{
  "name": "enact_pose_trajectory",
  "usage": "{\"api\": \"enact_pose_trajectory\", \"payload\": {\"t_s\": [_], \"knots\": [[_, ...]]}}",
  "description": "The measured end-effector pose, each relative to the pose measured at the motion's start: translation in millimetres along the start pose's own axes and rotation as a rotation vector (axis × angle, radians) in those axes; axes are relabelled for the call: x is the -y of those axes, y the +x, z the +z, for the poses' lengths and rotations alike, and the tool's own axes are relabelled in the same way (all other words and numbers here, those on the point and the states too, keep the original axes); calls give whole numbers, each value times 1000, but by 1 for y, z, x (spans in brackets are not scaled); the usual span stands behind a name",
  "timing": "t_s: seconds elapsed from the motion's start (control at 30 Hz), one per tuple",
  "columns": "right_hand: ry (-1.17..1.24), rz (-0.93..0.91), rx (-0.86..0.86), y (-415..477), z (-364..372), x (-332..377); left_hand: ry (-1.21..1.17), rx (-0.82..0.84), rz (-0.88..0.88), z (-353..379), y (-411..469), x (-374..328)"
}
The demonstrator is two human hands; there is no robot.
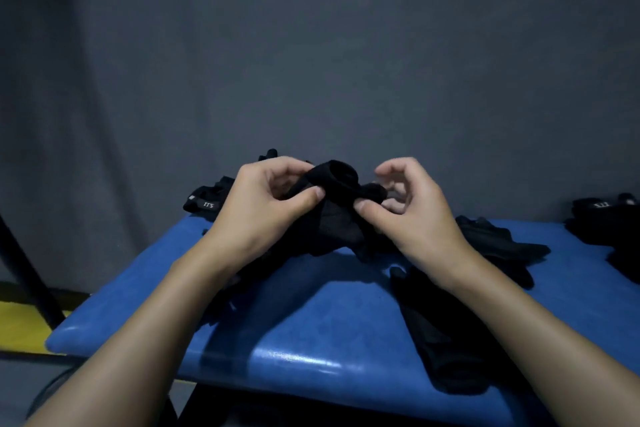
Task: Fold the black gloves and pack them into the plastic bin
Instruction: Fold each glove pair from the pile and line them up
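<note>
- Glove (334, 208) is held between both hands, lifted just above the blue table (304, 308), centre-far. It is partly rolled, roll on top, the rest hanging down.
- Left hand (263, 208) pinches its left side, thumb in front. Right hand (412, 211) pinches the right side, fingers curled behind.
- Long axis runs left-right across my hands, both equally near. My guess is the next fold needs both hands.
- Bin is not in view, so I can't tell which way packing goes.
- Loose ones on the table: far-left glove (207, 201), right glove (502, 246), near-right glove (443, 333), far-right glove (602, 218).
- Writing: the white mark on the far-left glove reads like "5.11" upside down. The far-right glove has a similar mark, too blurred to read.
</note>
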State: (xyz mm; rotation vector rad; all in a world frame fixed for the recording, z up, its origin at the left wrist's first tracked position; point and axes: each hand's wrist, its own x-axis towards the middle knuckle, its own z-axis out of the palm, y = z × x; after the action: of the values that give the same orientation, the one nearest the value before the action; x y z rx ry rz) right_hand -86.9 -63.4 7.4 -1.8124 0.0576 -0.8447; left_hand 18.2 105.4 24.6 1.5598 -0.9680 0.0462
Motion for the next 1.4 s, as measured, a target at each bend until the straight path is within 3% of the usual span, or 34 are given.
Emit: {"api": "enact_pose_trajectory", "payload": {"t_s": [0.17, 0.43, 0.57, 0.7, 0.8, 0.87, 0.93, 1.2, 1.4], "knots": [[27, 57, 51, -6, -26, 2, -53, 31, 49, 30, 7, -11], [-66, -25, -148, -7, -74, 4, -29, 162, 45, 68, 22, -14], [-196, -36, -65, -17, -98, 6, 10, 240, 61, 81, 28, -7], [-306, 60, 159, -31, -112, 0, 214, 412, 46, 80, 25, -3], [-350, 126, 319, -41, -117, 0, 391, 698, -114, 69, 21, 0], [-376, 114, 350, -45, -119, 0, 550, 884, -201, 58, 19, 3], [-377, 112, 333, -47, -119, -2, 635, 958, -248, 51, 16, 3], [-624, 144, 335, -47, -102, -23, 612, 747, -232, 63, 8, 22], [-768, 177, 407, -42, -90, -30, 614, 786, -239, 67, 3, 31]]}}
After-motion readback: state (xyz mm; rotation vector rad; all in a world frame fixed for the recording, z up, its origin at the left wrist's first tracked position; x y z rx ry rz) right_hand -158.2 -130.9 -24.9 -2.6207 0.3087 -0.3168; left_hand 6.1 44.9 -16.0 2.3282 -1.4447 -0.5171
